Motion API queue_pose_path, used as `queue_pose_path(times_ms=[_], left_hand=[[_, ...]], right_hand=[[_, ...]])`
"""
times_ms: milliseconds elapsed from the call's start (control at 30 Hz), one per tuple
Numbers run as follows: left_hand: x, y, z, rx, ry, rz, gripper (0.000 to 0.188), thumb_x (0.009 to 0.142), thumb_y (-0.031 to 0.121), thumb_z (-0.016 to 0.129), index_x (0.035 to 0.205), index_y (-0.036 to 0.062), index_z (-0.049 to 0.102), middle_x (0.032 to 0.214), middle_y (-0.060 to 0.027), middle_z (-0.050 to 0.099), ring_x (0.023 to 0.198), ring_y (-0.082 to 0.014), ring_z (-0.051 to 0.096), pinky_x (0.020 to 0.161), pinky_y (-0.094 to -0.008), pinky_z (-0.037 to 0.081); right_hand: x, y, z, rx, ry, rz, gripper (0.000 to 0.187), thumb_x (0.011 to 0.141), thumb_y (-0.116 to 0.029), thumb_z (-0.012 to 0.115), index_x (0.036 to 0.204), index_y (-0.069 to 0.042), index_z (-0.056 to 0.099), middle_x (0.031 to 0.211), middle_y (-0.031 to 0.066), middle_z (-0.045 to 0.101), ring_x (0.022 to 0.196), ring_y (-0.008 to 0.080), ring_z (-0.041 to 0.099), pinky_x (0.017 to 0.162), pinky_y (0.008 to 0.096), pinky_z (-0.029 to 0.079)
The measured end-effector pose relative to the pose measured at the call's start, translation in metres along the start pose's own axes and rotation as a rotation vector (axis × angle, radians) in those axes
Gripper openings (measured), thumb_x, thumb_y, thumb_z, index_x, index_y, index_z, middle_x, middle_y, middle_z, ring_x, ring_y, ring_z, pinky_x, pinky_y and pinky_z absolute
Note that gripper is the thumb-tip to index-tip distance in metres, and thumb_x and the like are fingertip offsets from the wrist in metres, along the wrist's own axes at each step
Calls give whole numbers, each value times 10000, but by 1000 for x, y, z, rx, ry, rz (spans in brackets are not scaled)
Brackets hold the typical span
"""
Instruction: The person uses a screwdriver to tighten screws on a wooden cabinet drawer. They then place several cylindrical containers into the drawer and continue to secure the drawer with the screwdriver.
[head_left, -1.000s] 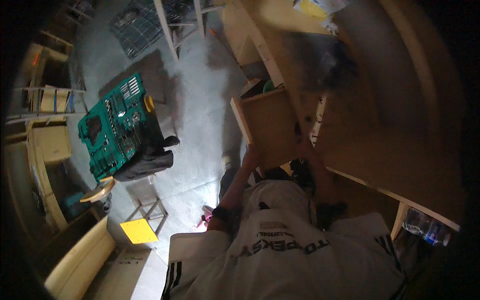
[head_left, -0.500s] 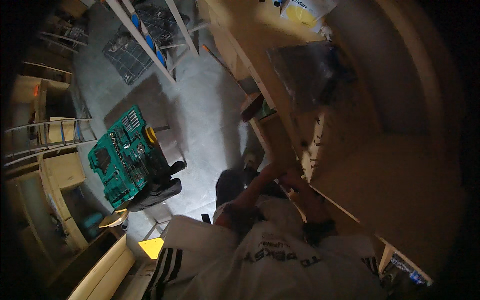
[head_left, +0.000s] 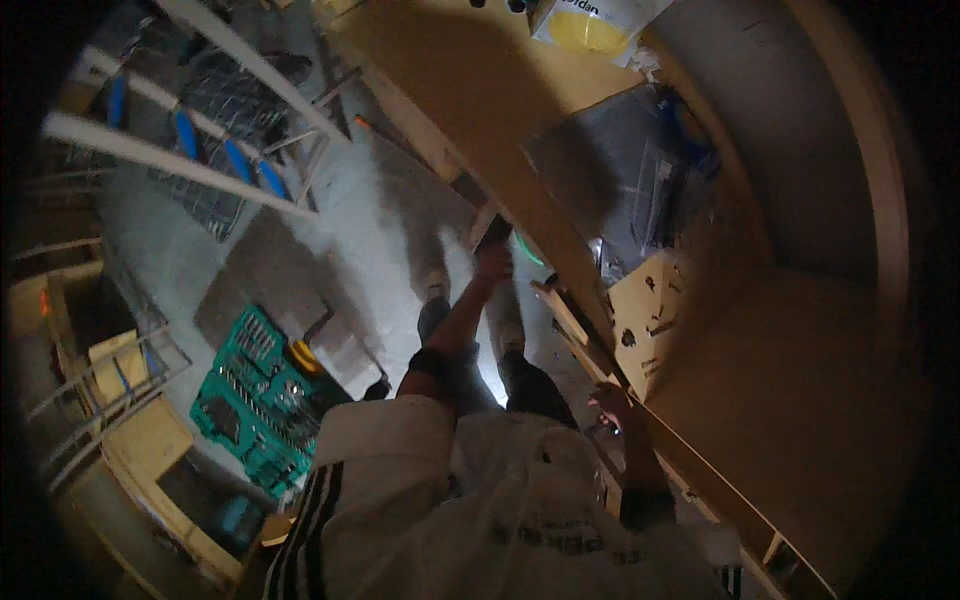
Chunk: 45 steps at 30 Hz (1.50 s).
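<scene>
My left hand is stretched forward and down, at the lower end of a dark broom head beside the bench. Dim light hides its fingers, so whether it grips the broom head I cannot tell. My right hand is lower right, by the bench's front edge, with fingers loosely bent and apart and nothing visible in them. Beyond it, a pale wooden board with several small dark metal pieces lies on the wooden bench top.
A green tool case lies open at the left. A dark plastic sheet and a white-and-yellow bag are on the bench. A pale frame with blue parts stands upper left. Wooden strips stick out near the bench edge.
My hands were close together by the bench edge and have parted. The left has reached forward to the broom head; the right stays near the edge. The view has shifted, and my legs show more.
</scene>
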<state>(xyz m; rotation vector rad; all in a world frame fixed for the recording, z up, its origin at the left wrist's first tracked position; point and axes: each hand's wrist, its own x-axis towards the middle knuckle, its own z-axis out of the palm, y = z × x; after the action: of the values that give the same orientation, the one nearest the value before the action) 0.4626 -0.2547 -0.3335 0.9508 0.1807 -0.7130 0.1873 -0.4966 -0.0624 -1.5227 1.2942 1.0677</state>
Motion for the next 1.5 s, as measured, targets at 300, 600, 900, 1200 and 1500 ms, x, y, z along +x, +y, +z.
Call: queue_pose_path(times_ms=[300,600,900,1200,1500], left_hand=[[98,56,-16,550,-40,241,278,850,170,458,1101,107,560,1027,-48,607,1049,-231,520,918,-431,403],[1,112,-32,-203,31,-290,180,895,286,455,985,147,525,1056,-21,553,987,-177,514,868,-398,416],[-94,130,-74,236,354,-276,395,909,353,424,1240,145,476,998,-66,579,936,-227,565,750,-391,459],[-190,138,-32,-161,825,-258,623,906,514,370,1375,107,326,1288,-89,431,1103,-222,453,889,-415,423],[-200,47,99,740,1103,-335,417,918,276,467,1231,9,396,1120,-246,524,1003,-407,533,830,-481,454]], right_hand=[[-37,-18,86,265,-18,44,444,824,-138,634,1224,-3,500,907,154,647,460,148,526,397,311,424],[-55,-87,86,177,-102,-200,328,813,-82,636,1108,10,527,713,88,585,480,129,509,425,286,417],[-45,-193,55,74,-136,-451,289,867,-119,598,1095,-2,465,713,87,593,586,163,588,512,312,488],[-8,-330,67,-714,409,-1172,313,865,-310,575,987,-23,541,854,181,617,774,352,601,708,424,478],[19,-357,122,-204,0,-952,269,885,-276,594,935,-17,538,891,111,598,823,185,581,682,350,478]])
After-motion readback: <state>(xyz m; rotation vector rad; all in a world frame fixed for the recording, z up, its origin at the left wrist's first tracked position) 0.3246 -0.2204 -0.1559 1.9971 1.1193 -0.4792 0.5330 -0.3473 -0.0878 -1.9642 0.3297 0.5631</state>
